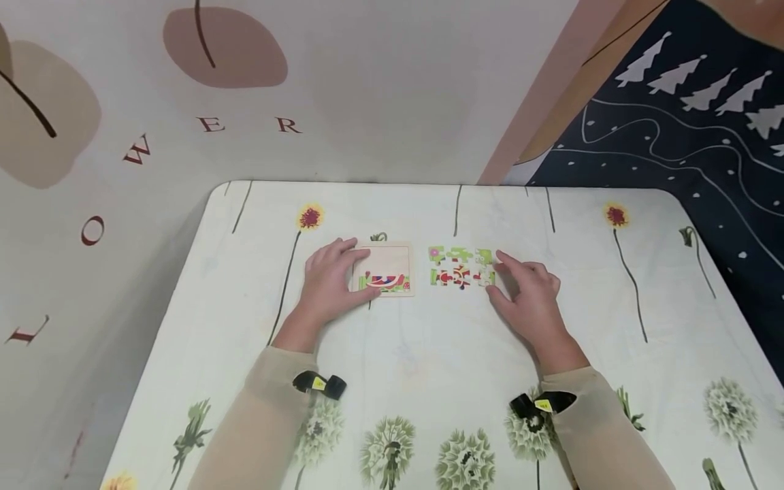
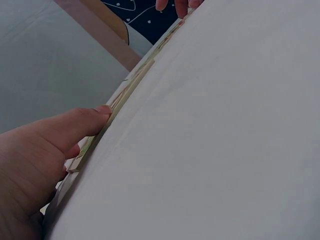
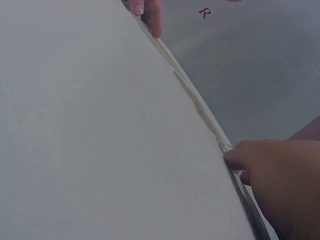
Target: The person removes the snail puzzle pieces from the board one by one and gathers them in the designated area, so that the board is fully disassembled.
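A shallow wooden puzzle tray [image 1: 401, 257] lies on the table, its lower part filled with a row of pieces [image 1: 388, 283] in red, green and white. My left hand [image 1: 331, 275] rests on its left side, thumb tip at the front edge and index finger near the back. The thumb [image 2: 87, 122] is extended over the tray's rim [image 2: 127, 95] in the left wrist view. Right of the tray, loose jigsaw pieces [image 1: 459, 254] lie flat in two rows, partly apart. My right hand [image 1: 529, 299] touches their right end with thumb and index finger spread.
A white cloth printed with flowers and dandelions covers the table [image 1: 392, 361]. Behind its far edge hangs a pale lettered curtain [image 1: 380, 88]. Dark cloth with white trees [image 1: 674, 136] is at the right. Each wrist wears a black strap camera [image 1: 333, 386].
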A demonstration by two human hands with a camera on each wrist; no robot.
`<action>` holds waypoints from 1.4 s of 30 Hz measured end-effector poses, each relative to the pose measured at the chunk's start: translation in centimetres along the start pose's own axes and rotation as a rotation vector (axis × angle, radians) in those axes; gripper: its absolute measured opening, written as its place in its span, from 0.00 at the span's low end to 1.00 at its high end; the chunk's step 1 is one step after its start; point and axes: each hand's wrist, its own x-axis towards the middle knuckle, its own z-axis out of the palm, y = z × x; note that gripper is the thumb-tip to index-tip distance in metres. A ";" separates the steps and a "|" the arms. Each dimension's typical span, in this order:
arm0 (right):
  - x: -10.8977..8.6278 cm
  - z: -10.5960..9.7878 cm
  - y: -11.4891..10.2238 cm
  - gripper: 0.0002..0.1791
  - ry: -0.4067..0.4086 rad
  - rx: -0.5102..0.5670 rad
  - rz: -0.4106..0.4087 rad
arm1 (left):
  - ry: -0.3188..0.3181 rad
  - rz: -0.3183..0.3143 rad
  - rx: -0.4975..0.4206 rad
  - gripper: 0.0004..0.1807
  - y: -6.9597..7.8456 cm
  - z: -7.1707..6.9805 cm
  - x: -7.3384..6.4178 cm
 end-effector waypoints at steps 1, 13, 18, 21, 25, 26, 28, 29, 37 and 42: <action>0.0 0.0 -0.1 0.34 -0.001 0.001 0.002 | 0.000 -0.001 -0.005 0.43 0.0 0.0 0.0; 0.2 0.2 -0.7 0.31 -0.002 0.019 0.003 | -0.016 -0.021 -0.059 0.48 0.0 -0.5 0.0; 0.3 0.5 -1.0 0.27 0.046 0.039 -0.047 | -0.035 -0.021 -0.063 0.49 0.1 -0.2 0.0; 0.5 1.0 -1.6 0.21 0.084 0.074 -0.102 | -0.041 -0.025 -0.051 0.49 0.1 -0.2 -0.1; 1.0 1.9 -2.8 0.16 0.107 0.106 -0.159 | -0.048 -0.019 -0.028 0.49 0.0 -0.5 -0.2; 1.1 2.2 -3.1 0.15 0.106 0.103 -0.166 | -0.056 -0.016 -0.021 0.49 0.0 -0.5 -0.2; 1.3 2.7 -3.9 0.15 0.088 0.089 -0.170 | -0.076 -0.010 -0.013 0.48 -0.1 -0.6 -0.2; 1.3 2.9 -4.3 0.16 0.071 0.080 -0.168 | -0.088 -0.009 -0.008 0.48 -0.1 -0.7 -0.1; 1.5 5.9 -8.5 0.19 -0.026 0.047 -0.253 | -0.119 0.002 -0.017 0.47 0.1 -1.0 -0.2; 1.9 7.9 -11.4 0.18 -0.028 0.018 -0.282 | -0.121 0.016 -0.030 0.47 0.1 -1.2 -0.2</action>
